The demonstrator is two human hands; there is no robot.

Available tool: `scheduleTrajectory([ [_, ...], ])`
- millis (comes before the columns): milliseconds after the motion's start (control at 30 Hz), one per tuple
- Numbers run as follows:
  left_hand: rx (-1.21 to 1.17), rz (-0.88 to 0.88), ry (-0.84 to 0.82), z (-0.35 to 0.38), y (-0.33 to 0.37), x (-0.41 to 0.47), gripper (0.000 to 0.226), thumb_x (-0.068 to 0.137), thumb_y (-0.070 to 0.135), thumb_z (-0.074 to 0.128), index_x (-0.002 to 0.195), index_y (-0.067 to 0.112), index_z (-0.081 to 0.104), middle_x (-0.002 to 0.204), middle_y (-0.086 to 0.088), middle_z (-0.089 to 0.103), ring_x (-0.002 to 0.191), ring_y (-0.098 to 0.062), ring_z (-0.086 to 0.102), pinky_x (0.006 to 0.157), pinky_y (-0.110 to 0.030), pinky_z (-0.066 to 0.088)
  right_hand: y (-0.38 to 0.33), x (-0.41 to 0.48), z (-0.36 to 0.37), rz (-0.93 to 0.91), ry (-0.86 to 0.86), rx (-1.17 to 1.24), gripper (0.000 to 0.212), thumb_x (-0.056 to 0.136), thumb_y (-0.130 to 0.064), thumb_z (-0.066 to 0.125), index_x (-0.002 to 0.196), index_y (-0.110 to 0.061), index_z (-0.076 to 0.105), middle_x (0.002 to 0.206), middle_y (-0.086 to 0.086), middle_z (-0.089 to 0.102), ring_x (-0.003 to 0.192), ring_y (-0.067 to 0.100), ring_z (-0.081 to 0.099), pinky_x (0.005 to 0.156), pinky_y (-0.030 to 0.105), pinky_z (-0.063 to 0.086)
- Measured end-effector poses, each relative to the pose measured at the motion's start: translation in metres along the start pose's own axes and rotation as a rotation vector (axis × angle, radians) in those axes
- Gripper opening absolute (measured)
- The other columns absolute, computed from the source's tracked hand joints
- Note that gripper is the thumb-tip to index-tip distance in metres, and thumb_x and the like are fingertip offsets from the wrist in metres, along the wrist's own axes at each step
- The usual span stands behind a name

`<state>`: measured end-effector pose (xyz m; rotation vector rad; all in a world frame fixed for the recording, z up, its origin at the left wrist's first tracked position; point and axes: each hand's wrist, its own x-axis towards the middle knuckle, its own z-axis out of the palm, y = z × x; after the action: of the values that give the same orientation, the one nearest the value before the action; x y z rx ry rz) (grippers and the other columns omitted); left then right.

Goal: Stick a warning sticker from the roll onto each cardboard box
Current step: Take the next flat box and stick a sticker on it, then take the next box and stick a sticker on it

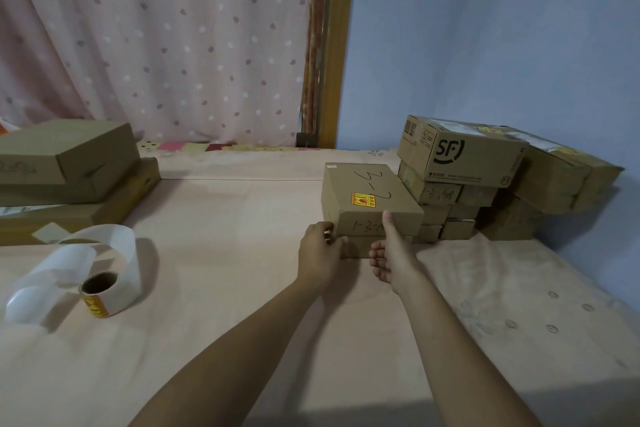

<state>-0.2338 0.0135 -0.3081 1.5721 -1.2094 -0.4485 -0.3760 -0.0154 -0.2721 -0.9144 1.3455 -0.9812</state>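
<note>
1. Nearest: two bare forearms (242,340) stretched forward. Left hand (320,246) with its grip curled round the near left corner of the box (367,184). Right hand (391,253) with thumb (389,225) laid straight up the front face and fingers loosely curled below; no telling whether closed on anything.
2. Bed (242,218) beneath, carrying everything.
3. Stack of boxes (464,156) against the blue wall (485,28) at right, just beside the held box; likely the finished pile. Second stack (69,156) at far left, probably waiting.
4. Box resting on a lower box (356,248), long axis seemingly running away from the body. Steadied at the near face, probably to square it on the one beneath.
5. Roll (100,291) at near left, core opening turned up toward the camera, spent backing strip (104,243) looped behind.
6. Sticker (363,200) already on the box top, near the front edge, long side lying across.
</note>
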Motion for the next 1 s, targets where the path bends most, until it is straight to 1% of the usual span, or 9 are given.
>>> scheduleTrajectory([
  [133,-0.011,0.002,-0.014,-0.007,0.002,-0.002,0.035,0.100,0.031,0.061,0.128,0.011,0.065,0.124,-0.007,0.065,0.107,-0.020,0.063,0.086,-0.028,0.050,0.010,0.000,0.012,-0.015,0.006,0.025,0.071,0.088,-0.079,0.049,0.083,-0.010,0.062,0.068,0.005,0.064,0.057,0.018,0.058,0.052,0.027,0.045],
  [267,0.019,0.000,-0.034,-0.023,0.004,-0.004,0.030,0.100,0.026,0.060,0.122,0.009,0.070,0.115,-0.004,0.072,0.099,-0.019,0.067,0.075,-0.020,0.047,0.024,-0.014,0.038,-0.128,-0.084,-0.129,0.048,0.097,-0.055,0.058,0.084,-0.009,0.066,0.067,0.005,0.068,0.060,0.019,0.060,0.057,0.029,0.045],
  [333,0.058,0.013,-0.026,-0.038,0.002,-0.004,0.028,0.100,0.023,0.057,0.119,0.008,0.071,0.114,-0.003,0.072,0.103,-0.020,0.066,0.081,-0.025,0.047,0.024,-0.025,0.052,-0.184,-0.133,-0.173,0.036,0.098,-0.043,0.061,0.084,-0.011,0.069,0.073,0.005,0.071,0.062,0.018,0.064,0.058,0.027,0.046],
  [467,0.208,0.047,0.002,-0.079,-0.010,-0.004,0.035,0.100,0.029,0.050,0.126,0.011,0.066,0.128,-0.003,0.063,0.119,-0.021,0.057,0.098,-0.035,0.046,0.018,-0.044,0.089,-0.252,-0.253,-0.243,0.029,0.101,-0.031,0.056,0.088,-0.015,0.077,0.078,0.003,0.076,0.075,0.026,0.073,0.066,0.031,0.050],
  [600,0.357,0.062,0.054,-0.137,-0.024,-0.004,0.039,0.102,0.035,0.047,0.133,0.013,0.060,0.134,0.000,0.057,0.125,-0.019,0.051,0.098,-0.038,0.046,0.016,-0.057,0.134,-0.314,-0.325,-0.315,0.026,0.096,-0.030,0.056,0.091,-0.015,0.077,0.089,-0.001,0.079,0.088,0.026,0.077,0.081,0.039,0.058],
  [733,0.465,0.063,0.145,-0.218,-0.036,-0.004,0.040,0.103,0.037,0.048,0.134,0.015,0.059,0.137,0.001,0.056,0.123,-0.020,0.052,0.097,-0.037,0.046,0.012,-0.084,0.193,-0.429,-0.401,-0.408,0.024,0.095,-0.034,0.057,0.090,-0.019,0.075,0.098,-0.007,0.076,0.094,0.014,0.073,0.093,0.042,0.056],
  [800,0.493,0.052,0.202,-0.263,-0.040,-0.004,0.039,0.103,0.037,0.049,0.134,0.014,0.059,0.137,0.000,0.055,0.120,-0.021,0.054,0.096,-0.037,0.045,0.008,-0.099,0.223,-0.481,-0.436,-0.434,0.020,0.095,-0.035,0.058,0.095,-0.023,0.074,0.102,-0.011,0.074,0.100,0.014,0.070,0.096,0.040,0.055],
  [867,0.531,0.055,0.261,-0.310,-0.042,-0.004,0.036,0.102,0.034,0.050,0.127,0.011,0.063,0.129,-0.002,0.058,0.117,-0.023,0.054,0.093,-0.037,0.046,0.005,-0.112,0.253,-0.538,-0.466,-0.459,0.019,0.095,-0.035,0.059,0.100,-0.027,0.075,0.105,-0.012,0.072,0.106,0.016,0.067,0.096,0.036,0.053],
  [1000,0.554,-0.009,0.382,-0.398,-0.054,-0.004,0.027,0.100,0.031,0.053,0.115,0.013,0.067,0.117,-0.002,0.059,0.107,-0.021,0.055,0.086,-0.038,0.049,-0.004,-0.140,0.305,-0.616,-0.565,-0.510,0.021,0.099,-0.036,0.057,0.109,-0.025,0.071,0.107,-0.008,0.069,0.104,0.015,0.061,0.082,0.027,0.044],
])
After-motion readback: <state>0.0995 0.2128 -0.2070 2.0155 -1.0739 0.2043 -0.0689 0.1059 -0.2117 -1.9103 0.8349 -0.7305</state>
